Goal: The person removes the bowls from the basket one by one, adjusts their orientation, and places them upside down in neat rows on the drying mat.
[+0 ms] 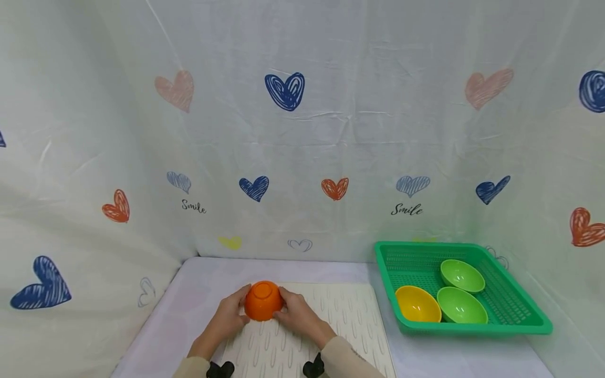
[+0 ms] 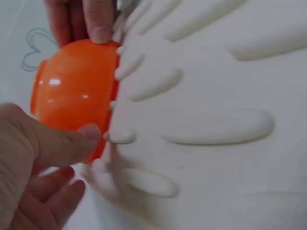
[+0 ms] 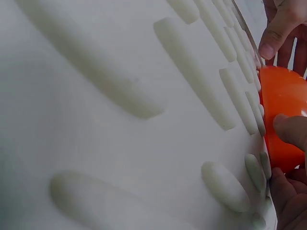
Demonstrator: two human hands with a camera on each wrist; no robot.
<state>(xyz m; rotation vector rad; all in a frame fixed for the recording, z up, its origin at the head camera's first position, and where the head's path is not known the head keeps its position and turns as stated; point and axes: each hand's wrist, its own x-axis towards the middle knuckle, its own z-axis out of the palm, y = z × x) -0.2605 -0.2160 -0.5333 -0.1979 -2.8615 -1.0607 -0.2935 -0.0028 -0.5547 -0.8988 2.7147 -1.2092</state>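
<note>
An orange bowl point(image 1: 263, 301) sits upside down near the far left corner of the white ridged mat point(image 1: 350, 315), its base ring facing up. My left hand point(image 1: 228, 316) grips its left side, and my right hand point(image 1: 299, 316) holds the right side. In the left wrist view the left thumb point(image 2: 72, 143) lies on the bowl point(image 2: 76, 86) close to its rim, with the rim down at the mat's surface. The right wrist view has the right thumb point(image 3: 290, 129) against the bowl's wall point(image 3: 283, 93).
On the right of the table stands a green perforated basket point(image 1: 472, 329). Inside are a yellow bowl point(image 1: 418, 304) and two light green bowls, one nearer point(image 1: 462, 305) and one behind point(image 1: 462, 276). A white curtain point(image 1: 302, 147) printed with hearts surrounds the table point(image 1: 177, 315).
</note>
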